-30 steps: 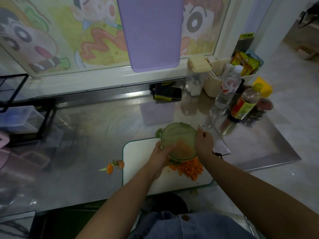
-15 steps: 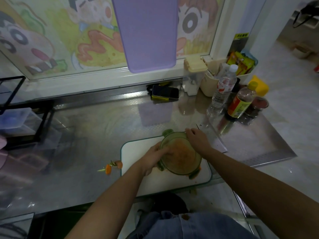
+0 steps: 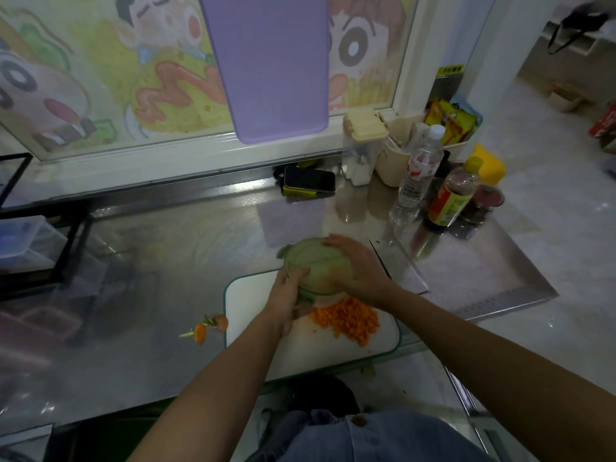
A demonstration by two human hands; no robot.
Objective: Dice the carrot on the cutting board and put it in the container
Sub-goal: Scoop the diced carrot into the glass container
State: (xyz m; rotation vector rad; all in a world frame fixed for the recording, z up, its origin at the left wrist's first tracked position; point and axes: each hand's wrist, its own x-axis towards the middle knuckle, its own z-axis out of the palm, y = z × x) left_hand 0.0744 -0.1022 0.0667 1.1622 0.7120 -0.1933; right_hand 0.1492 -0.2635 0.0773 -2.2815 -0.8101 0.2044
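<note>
Carrot ends (image 3: 206, 328) lie on counter just left of cutting board (image 3: 253, 328). L hand (image 3: 286, 301) fingers curl round green container (image 3: 316, 268) at its near-left rim; container is tilted over board's far edge. Diced carrot (image 3: 348, 320) piled on board just below it. R hand (image 3: 360, 271) grips container's right side, fingers wrapped. Bottles (image 3: 453, 195) far right

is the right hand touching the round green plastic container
Touching. The head view shows the right hand laid over the round green plastic container, its fingers wrapped onto the far rim with no gap.
</note>
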